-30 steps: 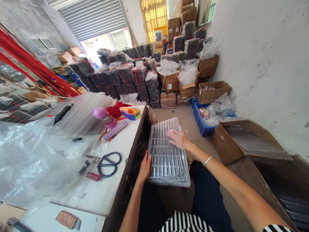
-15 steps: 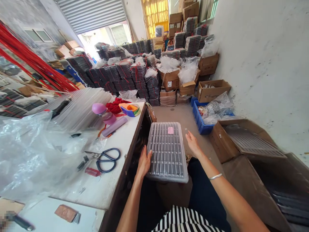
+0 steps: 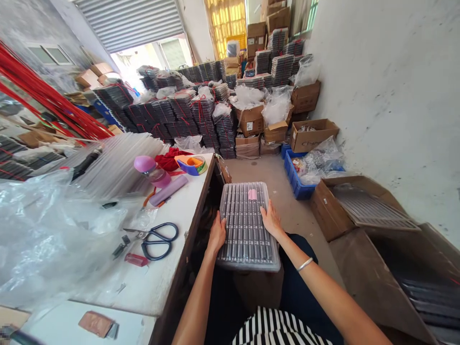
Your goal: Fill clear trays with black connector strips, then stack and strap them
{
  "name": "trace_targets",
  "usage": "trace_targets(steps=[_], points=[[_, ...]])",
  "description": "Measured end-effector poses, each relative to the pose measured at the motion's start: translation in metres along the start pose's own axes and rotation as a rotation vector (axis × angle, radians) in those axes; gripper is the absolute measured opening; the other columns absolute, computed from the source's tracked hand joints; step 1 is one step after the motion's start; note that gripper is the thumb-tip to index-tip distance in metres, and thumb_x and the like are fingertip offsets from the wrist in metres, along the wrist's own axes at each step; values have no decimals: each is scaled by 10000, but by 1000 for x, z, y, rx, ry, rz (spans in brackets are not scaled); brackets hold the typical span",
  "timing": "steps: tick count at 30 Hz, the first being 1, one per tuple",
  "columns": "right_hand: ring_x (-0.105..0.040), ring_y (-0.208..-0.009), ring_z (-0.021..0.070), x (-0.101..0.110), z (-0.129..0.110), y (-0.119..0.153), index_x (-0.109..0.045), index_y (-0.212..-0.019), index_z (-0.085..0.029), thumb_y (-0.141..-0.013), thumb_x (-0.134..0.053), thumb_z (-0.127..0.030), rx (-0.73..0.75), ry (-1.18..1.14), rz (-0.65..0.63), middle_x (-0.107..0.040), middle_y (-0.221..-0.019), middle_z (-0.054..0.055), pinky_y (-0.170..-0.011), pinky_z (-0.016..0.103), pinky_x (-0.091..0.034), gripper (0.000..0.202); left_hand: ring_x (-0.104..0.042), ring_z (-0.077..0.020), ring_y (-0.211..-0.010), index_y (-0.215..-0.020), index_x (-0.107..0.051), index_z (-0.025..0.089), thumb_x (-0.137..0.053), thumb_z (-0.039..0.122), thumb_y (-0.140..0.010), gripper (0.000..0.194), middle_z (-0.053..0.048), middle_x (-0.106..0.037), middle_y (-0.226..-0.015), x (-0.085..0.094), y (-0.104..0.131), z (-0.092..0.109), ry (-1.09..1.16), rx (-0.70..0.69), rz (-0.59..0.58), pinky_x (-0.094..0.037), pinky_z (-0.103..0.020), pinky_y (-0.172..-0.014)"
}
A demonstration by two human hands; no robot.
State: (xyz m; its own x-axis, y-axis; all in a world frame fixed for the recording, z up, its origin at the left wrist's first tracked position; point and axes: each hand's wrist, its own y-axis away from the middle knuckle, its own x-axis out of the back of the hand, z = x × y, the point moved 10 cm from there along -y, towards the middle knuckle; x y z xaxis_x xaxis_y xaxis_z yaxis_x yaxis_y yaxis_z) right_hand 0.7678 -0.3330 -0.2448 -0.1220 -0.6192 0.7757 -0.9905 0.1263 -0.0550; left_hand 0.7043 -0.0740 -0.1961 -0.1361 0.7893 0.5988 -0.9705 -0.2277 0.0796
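A stack of clear plastic trays point(image 3: 246, 225), filled with rows of dark strip-like parts, rests over my lap. A small pink paper slip point(image 3: 252, 194) lies on top near the far end. Gripping the left edge is my left hand point(image 3: 217, 233), its thumb over the rim and its fingers down the side. My right hand point(image 3: 272, 219) clasps the right edge the same way, thumb on top. To the left, scissors point(image 3: 158, 239) with dark blue handles lie on the white table point(image 3: 154, 282).
On the table are plastic bags point(image 3: 46, 239), a pink-lidded bottle point(image 3: 153, 170) and a tape roll point(image 3: 197, 165). Cardboard boxes point(image 3: 330, 206) and a blue crate point(image 3: 302, 184) stand to the right. Bundled tray stacks point(image 3: 204, 120) fill the background.
My right hand has moved left from open air beside the trays and now holds their right edge. My left hand stays on the left edge. The view has shifted slightly.
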Motion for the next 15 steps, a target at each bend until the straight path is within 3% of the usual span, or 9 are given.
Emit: trace_targets(steps=[3, 8, 12, 15], points=[[-411, -1261, 308, 2, -4, 6, -276, -1451, -238, -951, -404, -461, -15, 36, -21, -325, -1458, 142, -987, 556, -379, 562, -310, -216, -1376, -1464, -254, 166, -315, 361, -941, 561, -111, -346, -1490, -4, 4, 2, -8, 9, -8, -227, -370, -1127], [-397, -1277, 350, -1, -7, 8, -149, -1497, -296, -957, -145, -531, 7, 98, -87, -264, -1498, 151, -935, 634, -363, 589, -353, -314, -1344, -1480, -199, 192, -420, 503, -894, 699, -174, -374, -1461, -10, 6, -5, -38, 80, -48, -241, -472, -1095], [-425, -1247, 352, 0, -9, 9, -64, -1506, -274, -943, -130, -549, 41, 154, -101, -273, -1488, 164, -930, 645, -354, 630, -358, -280, -1346, -1490, -147, 191, -435, 498, -893, 730, -153, -366, -1471, -14, 3, -9, -19, 87, -96, -276, -401, -1085], [-315, -1307, 405, 11, -22, 13, -129, -1504, -264, -953, -162, -495, 104, 217, -71, -177, -1524, 163, -929, 701, -291, 598, -390, -272, -1327, -1492, -131, 175, -459, 478, -889, 751, -149, -395, -1454, -16, 3, -11, 1, 92, -125, -304, -373, -1068]])
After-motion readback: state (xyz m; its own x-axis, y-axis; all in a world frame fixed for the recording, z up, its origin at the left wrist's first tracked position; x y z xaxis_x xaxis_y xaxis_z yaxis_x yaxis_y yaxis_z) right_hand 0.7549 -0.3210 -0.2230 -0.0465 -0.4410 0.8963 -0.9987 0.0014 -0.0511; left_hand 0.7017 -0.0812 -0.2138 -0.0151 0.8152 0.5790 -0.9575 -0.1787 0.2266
